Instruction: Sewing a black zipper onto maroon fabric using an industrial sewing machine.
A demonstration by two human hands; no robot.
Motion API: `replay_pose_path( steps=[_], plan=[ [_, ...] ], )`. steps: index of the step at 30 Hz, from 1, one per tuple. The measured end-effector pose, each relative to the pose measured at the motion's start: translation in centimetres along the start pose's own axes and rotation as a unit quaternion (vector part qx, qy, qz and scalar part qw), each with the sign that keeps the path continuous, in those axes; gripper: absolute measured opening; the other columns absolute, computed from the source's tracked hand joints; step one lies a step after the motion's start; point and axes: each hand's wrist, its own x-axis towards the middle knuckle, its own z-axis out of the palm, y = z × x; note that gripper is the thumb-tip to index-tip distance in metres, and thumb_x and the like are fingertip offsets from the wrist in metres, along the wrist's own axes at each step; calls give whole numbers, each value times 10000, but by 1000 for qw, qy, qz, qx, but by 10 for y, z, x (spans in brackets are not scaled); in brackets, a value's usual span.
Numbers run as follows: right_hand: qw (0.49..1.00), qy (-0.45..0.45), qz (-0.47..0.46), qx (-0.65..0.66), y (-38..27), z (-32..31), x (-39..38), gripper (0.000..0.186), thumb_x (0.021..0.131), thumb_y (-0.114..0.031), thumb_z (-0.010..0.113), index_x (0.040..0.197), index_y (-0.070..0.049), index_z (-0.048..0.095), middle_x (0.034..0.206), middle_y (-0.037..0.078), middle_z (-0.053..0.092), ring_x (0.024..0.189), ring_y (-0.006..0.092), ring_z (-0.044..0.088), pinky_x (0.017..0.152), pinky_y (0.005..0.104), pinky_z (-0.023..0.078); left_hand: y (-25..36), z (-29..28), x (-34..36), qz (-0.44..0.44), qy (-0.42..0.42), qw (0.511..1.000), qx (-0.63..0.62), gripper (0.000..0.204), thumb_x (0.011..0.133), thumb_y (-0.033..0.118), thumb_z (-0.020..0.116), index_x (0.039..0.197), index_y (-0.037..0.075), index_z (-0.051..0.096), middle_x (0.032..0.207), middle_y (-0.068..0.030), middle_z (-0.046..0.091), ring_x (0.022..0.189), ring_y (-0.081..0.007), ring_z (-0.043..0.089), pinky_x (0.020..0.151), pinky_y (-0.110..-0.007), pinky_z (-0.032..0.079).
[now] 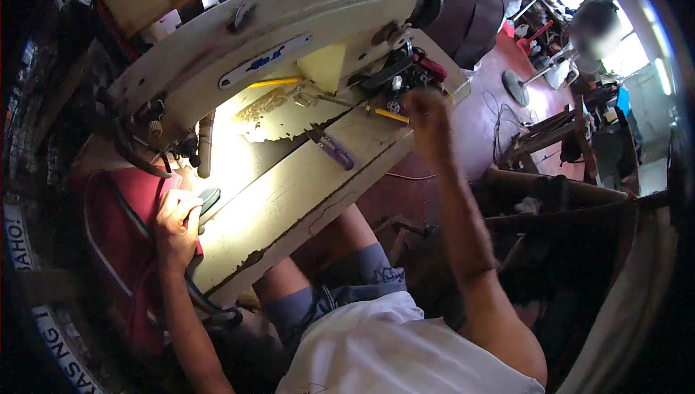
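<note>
Your left hand (178, 213) is over the front of the desk (246, 227), below the needle end of the sewing machine (181, 61). Its grip is clamped on a dark grey strip (211, 198), thumb and fingers together at one edge while the rest sticks out to the right. Maroon fabric (123, 220) with pale piping lies around and beneath this hand and hangs off the left end of the desk; you cannot tell whether the strip is joined to it.

Your right hand (428, 117) is raised at the other end of the machine, its fingers curled and blurred. Whether its grip is fully together or holds something, you cannot tell. It is just beside a yellow-handled tool (389, 114) and near a dark red object (433, 69) by the handwheel end.

Between your hands, well apart from both, small snips with blue-purple handles (334, 152) lie on the desk. Behind them, a yellow stick (276, 82) and a small metal piece (303, 98) rest under the machine's arm. Bright light falls around the needle area. Beyond the desk, a stand with a round base (515, 88) is on the reddish floor (474, 130).
</note>
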Motion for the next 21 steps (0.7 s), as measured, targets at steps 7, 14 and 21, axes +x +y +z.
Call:
replay_pose_path(
  steps=[7, 14, 21],
  plan=[
    [957, -7, -131, -258, 116, -81, 105, 319, 862, -163, 676, 1150, -26, 677, 981, 133, 697, 926, 251, 663, 868, 350, 514, 2, 4, 5, -25, 7, 999, -21, 127, 756, -62, 679, 859, 2, 642, 865, -125, 598, 841, -292, 615, 744, -371, 495],
    [988, -117, -26, -97, 132, -86, 116, 327, 804, -123, 704, 1107, 0, 696, 1086, 147, 716, 975, 239, 680, 894, 347, 500, 6, 2, 3, -44, 3, 999, -20, 112, 777, -48, 671, 871, 9, 652, 874, -126, 607, 855, -282, 625, 761, -358, 498],
    [995, 76, -34, 49, 175, -103, 109, 257, 911, -166, 633, 1110, -13, 686, 925, 85, 700, 857, 164, 644, 815, 316, 510, 4, 9, 4, -13, 10, 999, -33, 86, 792, -66, 666, 860, -20, 640, 876, -131, 627, 842, -267, 629, 754, -339, 502]
  ],
)
